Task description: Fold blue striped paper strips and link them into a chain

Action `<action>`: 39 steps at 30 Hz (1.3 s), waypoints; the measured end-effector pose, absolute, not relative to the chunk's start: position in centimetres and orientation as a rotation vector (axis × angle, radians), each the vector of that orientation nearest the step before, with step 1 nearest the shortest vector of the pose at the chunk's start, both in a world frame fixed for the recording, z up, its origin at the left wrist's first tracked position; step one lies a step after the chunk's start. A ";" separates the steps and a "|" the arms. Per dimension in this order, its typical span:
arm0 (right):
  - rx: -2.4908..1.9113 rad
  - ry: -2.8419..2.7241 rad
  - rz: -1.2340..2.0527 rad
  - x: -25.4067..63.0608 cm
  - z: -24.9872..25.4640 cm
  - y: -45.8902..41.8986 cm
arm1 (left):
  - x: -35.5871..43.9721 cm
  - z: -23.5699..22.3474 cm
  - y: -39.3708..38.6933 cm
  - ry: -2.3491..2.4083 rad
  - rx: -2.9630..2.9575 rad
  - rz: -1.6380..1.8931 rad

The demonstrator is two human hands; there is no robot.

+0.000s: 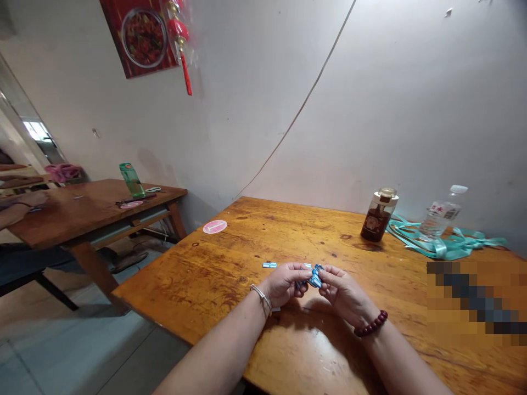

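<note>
Close above the wooden table, my left hand [283, 284] pinches small flat blue-and-white pieces [316, 277] between thumb and fingers. My right hand [343, 293] meets it from the other side, its thumb and fingertips closed on the same pieces. How many pieces there are, and exactly what they are, I cannot make out. A similar blue-and-white piece [269, 265] lies flat on the table, just beyond my left hand. Another small pale piece [275, 309] shows partly beside my left wrist.
The wooden table [288, 230] meets the wall. A brown-filled drink bottle [376, 219], a clear water bottle [442, 214] and turquoise ribbon [444, 249] stand at the back right. A pink round sticker [214, 226] is at the left. Another person's arm [18, 211] rests at the neighbouring table.
</note>
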State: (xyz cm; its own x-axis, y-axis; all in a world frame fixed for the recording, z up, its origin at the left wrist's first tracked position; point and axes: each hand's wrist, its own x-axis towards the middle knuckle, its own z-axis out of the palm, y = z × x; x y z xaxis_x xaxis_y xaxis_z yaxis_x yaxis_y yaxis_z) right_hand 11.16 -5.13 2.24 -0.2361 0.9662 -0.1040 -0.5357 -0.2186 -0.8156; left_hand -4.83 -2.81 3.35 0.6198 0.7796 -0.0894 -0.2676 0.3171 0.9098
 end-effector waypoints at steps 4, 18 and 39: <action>-0.771 -0.809 1.702 11.2 2.4 -5.2 | -4.9 3.1 -2.7 0.606 1.040 0.771; -0.721 -0.823 1.789 11.5 2.3 -5.1 | -4.8 3.5 -2.9 0.659 1.079 0.788; -0.654 -0.676 1.839 11.6 1.7 -4.6 | -3.3 3.5 -3.7 0.798 1.394 1.059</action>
